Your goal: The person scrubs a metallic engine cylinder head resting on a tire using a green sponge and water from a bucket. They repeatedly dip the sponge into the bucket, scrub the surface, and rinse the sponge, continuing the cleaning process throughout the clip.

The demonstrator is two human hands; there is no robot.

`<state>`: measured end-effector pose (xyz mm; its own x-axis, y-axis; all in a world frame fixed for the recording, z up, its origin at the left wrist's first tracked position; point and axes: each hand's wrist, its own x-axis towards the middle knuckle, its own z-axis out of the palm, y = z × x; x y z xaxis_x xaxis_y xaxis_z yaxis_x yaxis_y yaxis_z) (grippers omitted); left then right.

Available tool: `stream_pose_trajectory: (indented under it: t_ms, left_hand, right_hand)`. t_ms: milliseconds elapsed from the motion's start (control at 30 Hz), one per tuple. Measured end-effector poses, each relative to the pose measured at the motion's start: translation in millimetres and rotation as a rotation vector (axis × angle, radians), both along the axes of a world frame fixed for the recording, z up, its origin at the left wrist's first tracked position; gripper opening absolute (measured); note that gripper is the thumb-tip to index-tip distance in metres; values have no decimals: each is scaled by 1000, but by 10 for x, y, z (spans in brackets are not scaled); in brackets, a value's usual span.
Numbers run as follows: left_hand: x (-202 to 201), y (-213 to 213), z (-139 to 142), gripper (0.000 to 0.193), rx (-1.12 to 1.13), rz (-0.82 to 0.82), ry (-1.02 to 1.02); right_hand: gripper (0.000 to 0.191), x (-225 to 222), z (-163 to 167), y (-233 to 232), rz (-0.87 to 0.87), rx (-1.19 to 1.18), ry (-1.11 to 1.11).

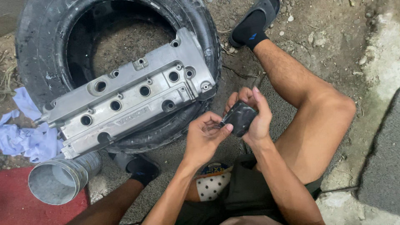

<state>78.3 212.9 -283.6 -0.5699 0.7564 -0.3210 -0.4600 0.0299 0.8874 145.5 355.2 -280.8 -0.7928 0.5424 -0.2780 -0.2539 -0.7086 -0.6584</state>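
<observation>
Seen from the head camera, both hands meet in front of the person's lap, above the dirt ground (316, 25). The right hand (254, 114) has its grip clamped around a small dark folded pad (238, 118), fingers wrapped over its top and side. The left hand (205, 137) pinches the pad's lower left corner between thumb and fingertips. Just left of the hands, a silver engine valve cover (129, 93) lies across a black tyre (39, 46). A metal can (62, 179) lies on its side near crumpled pale cloth (25, 133).
</observation>
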Motion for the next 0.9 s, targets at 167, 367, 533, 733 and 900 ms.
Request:
stream_pose_trajectory:
  t_ms: [167,367,533,733,900]
  left_hand:
    - [-87,-18,91,15,-27,36,-10]
    - [-230,-84,84,18,6,70,55]
    - [-331,-151,122,16,67,96,130]
    - [-288,-99,194,12,-138,197,197]
    - [-198,-25,121,9,-35,339,72]
  right_hand:
    - [48,39,-101,33,106,-7,47]
    - [38,140,-57,64,304,115,106]
    - [48,180,-60,50,334,153,-17]
    - [53,198,-127,-108,295,409,-13]
    - [51,176,-118,-220,222,445,-134]
